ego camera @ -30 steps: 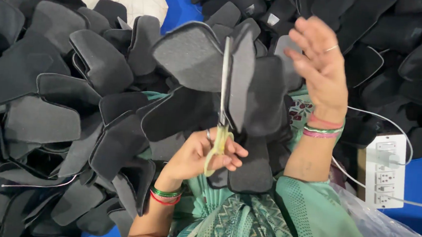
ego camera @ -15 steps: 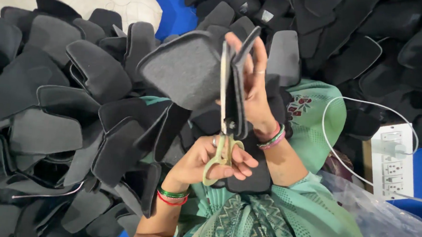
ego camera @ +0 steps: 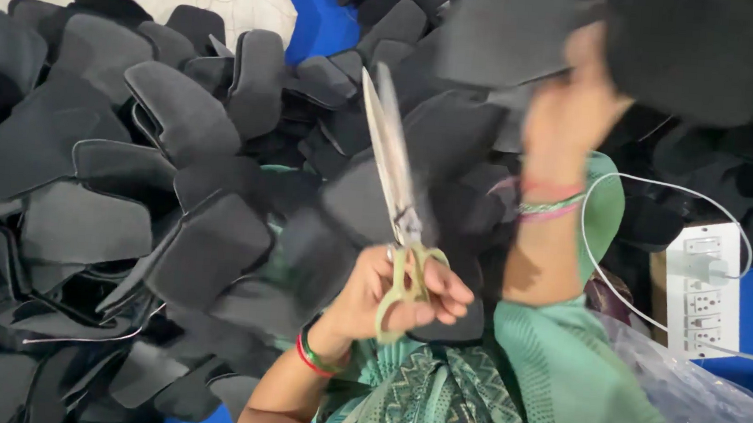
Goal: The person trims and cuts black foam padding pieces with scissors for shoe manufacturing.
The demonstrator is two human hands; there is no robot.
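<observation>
Head view: left hand (ego camera: 393,297) grips the scissors (ego camera: 395,195) by the pale handles, fingers through the loops, blades close together and pointing up and slightly left. Right hand (ego camera: 573,110) is raised above and right of the scissors, motion-blurred; it looks closed on a dark foam piece (ego camera: 706,49) up near the frame top, but grip detail is too smeared to be sure. Left of the scissors sits the big heap of dark cut pieces (ego camera: 131,177); right of them, a white power strip (ego camera: 702,287) with a cable. My read: the step is between cuts, piece being lifted away. Next move likely calls for a fresh piece lined up at the blades before they open.
</observation>
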